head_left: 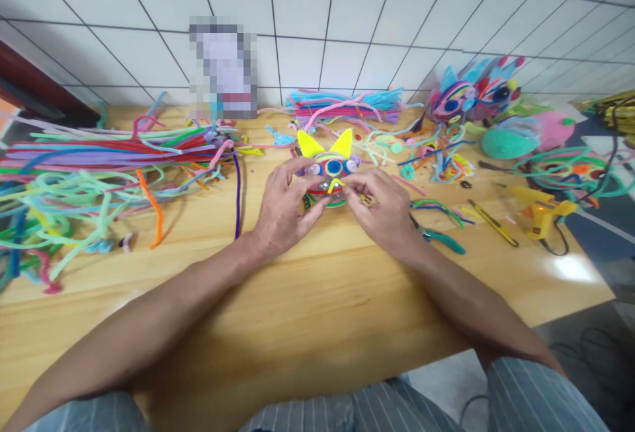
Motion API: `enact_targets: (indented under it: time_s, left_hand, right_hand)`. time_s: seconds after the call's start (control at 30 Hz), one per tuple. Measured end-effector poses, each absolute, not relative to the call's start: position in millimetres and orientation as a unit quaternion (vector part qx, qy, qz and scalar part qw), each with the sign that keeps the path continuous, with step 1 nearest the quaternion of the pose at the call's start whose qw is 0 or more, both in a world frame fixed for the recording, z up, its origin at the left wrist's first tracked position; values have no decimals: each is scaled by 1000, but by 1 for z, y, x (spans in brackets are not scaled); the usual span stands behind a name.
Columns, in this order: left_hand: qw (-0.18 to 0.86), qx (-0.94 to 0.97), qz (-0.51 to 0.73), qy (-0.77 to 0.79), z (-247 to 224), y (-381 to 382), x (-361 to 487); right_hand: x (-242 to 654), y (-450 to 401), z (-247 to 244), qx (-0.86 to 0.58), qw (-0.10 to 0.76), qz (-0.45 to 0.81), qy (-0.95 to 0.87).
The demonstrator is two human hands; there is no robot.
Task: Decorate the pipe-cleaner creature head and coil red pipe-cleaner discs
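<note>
Yellow ears (309,146), two, top one figure (334,167) between two hands (282,206).

Bare forearms (171,303) slant inward; the left hand (282,207) faces the right hand (381,208), just apart, fingers (358,182) of both bent.

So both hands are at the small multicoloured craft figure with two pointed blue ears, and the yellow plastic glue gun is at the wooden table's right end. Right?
Not quite: in the head view, the two pointed ears on the craft figure are bright yellow, not blue. The rest stands.
</note>
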State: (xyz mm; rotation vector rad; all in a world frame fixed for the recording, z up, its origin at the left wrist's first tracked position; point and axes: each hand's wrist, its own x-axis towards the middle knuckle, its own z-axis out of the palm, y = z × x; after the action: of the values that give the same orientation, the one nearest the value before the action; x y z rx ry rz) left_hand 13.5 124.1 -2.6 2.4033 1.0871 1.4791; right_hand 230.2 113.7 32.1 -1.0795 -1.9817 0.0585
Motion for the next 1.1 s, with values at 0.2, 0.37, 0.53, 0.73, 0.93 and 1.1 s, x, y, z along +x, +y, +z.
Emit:
enact_targets:
  time_s: [0.2,0.37,0.53,0.73,0.93,1.1]
  left_hand:
    - [64,803,478,351,-2,127,13]
    - [85,807,477,338,-2,128,14]
    - [95,800,492,329,-2,129,15]
    - [97,802,478,345,-1,129,16]
    - [85,797,501,326,-4,130,17]
    - [84,801,493,328,-5,131,17]
  right_hand:
    - [229,112,33,-439,413,17,-797]
    - [229,112,32,-435,422,19,-795]
    - [229,113,32,-438,424,14,-792]
    - [230,112,32,-448,408,11,-795]
    - [231,113,32,-437,403,5,-804]
    - [231,114,31,-416,423,1,-805]
